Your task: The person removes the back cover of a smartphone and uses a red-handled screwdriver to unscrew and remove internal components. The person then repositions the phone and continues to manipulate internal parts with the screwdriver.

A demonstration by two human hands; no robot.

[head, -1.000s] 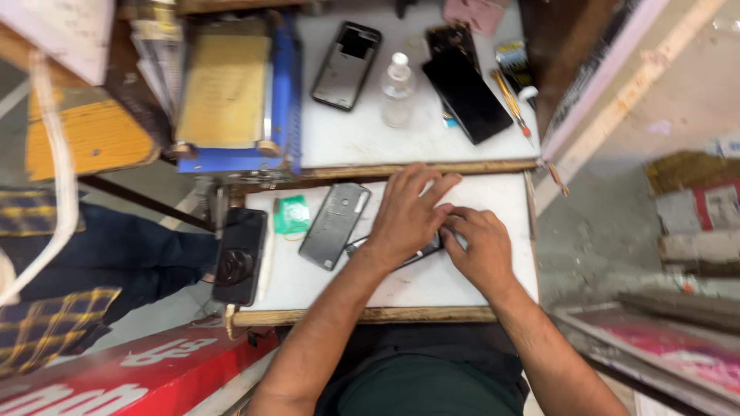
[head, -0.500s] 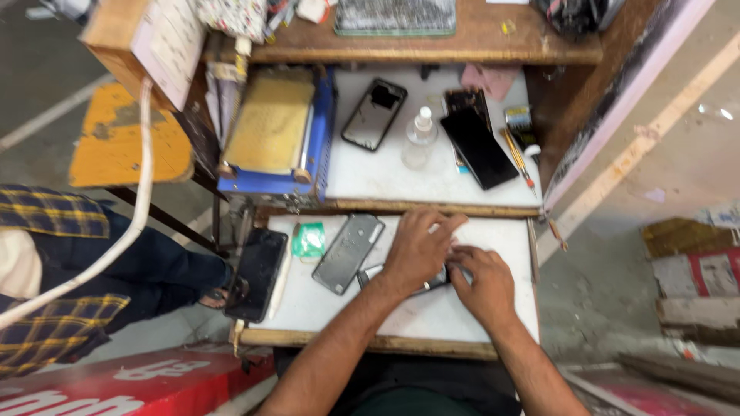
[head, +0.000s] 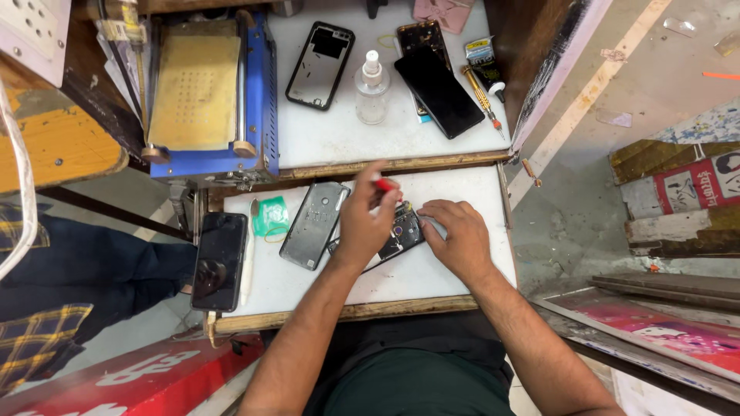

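An opened black phone (head: 402, 234) lies on the white pull-out shelf (head: 432, 277). My left hand (head: 368, 217) hovers over its left part and pinches a small red-tipped tool (head: 383, 185). My right hand (head: 456, 235) rests flat on the phone's right end, fingers spread. Just left of my left hand lies a grey phone back cover (head: 312, 224).
A green packet (head: 269, 216), a white stick (head: 247, 262) and a black phone (head: 219, 260) lie at the shelf's left. The upper surface (head: 324, 139) holds a blue and yellow machine (head: 206, 92), a phone frame (head: 320, 65), a spray bottle (head: 371, 87), a black screen (head: 439, 92) and a screwdriver (head: 482, 98).
My left hand has lifted off the phone and now holds the red-tipped tool above it. My right hand stays on the phone. The camera has come closer.
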